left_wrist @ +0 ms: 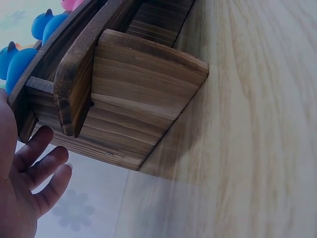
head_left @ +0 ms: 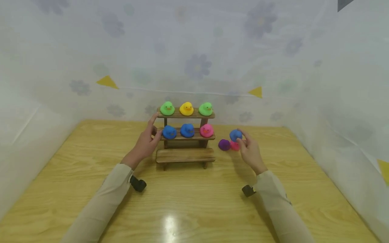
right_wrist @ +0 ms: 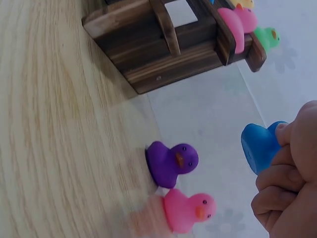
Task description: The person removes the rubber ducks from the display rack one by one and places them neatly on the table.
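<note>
A blue rubber duck (head_left: 235, 135) is pinched between the thumb and fingers of my right hand (head_left: 251, 152), lifted off the table as the right wrist view shows. Beneath it on the table sit a purple duck (right_wrist: 171, 163) and a pink duck (right_wrist: 188, 210), side by side. My left hand (head_left: 146, 143) is at the left end of a three-step wooden stand (head_left: 185, 155), its fingers spread and its fingertips at the shelf ends. Green, yellow and green ducks (head_left: 206, 109) line the top step. On the middle step are two blue ducks (head_left: 187, 130) and a pink duck (head_left: 207, 130). The bottom step is bare.
The stand is on a wood-grain table (head_left: 194, 202). Behind and beside it hangs a pale flowered sheet (head_left: 197, 40) with yellow triangles. A black wrist camera (head_left: 138, 184) is strapped at the left cuff, another (head_left: 248, 191) at the right.
</note>
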{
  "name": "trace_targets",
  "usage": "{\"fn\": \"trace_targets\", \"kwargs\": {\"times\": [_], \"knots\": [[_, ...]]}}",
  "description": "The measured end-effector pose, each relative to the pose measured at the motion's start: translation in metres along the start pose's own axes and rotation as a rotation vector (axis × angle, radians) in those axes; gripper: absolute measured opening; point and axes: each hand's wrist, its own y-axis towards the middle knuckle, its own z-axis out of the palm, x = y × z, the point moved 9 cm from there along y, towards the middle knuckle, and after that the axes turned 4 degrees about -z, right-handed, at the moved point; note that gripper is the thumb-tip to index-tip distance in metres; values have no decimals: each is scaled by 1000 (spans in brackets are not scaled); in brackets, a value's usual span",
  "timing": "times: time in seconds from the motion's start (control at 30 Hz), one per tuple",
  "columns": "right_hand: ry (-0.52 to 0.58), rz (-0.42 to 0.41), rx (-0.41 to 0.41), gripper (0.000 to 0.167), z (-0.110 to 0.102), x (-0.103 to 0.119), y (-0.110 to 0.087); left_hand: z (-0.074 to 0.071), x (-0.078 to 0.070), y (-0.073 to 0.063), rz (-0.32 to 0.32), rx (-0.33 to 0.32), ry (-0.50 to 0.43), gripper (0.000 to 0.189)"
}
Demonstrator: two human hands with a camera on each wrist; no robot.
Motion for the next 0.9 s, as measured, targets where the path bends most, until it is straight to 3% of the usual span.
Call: {"fn": "trace_targets", "kwargs": {"times": [0.37, 0.5, 0.9], "knots": [[23, 139, -40, 48, -12, -62, 1, 0, 2, 0, -2, -4, 8, 64], [24, 163, -40, 48, -14, -71, -1, 0, 2, 0, 2, -3, 12, 63], [-19, 128, -70, 46, -20, -80, -3, 0, 1, 0, -13, 5, 14, 63]]}}
